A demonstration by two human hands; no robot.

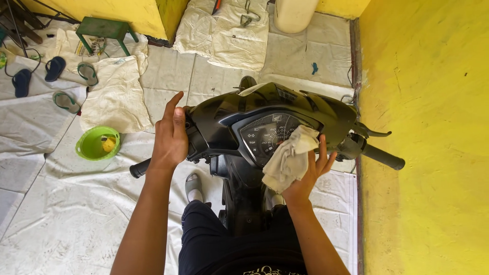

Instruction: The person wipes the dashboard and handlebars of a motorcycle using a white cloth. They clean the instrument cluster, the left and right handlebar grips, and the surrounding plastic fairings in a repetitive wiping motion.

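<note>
The person sits astride a black scooter, its handlebar cowl (265, 114) filling the middle of the view. The right hand (308, 170) is closed loosely around a crumpled off-white rag (290, 158), pressing it against the speedometer glass (267, 135) at about four o'clock on the dial. That cloth looks soft and light, limp enough to bunch anywhere in the fist, and it should slide easily over the smooth glass. The left hand (170, 137) rests on the left end of the cowl, at nine o'clock from the dial, fingers straight and raised, palm seemingly against the plastic; whether the thumb hooks round the bar I cannot tell. Below it the left grip (138, 168) juts out bare, and the right grip (383, 157) at three o'clock is untouched too. On the sheeted floor at nine o'clock sits a green plastic bowl (98, 143), with sandals (55, 68) farther off at ten.
</note>
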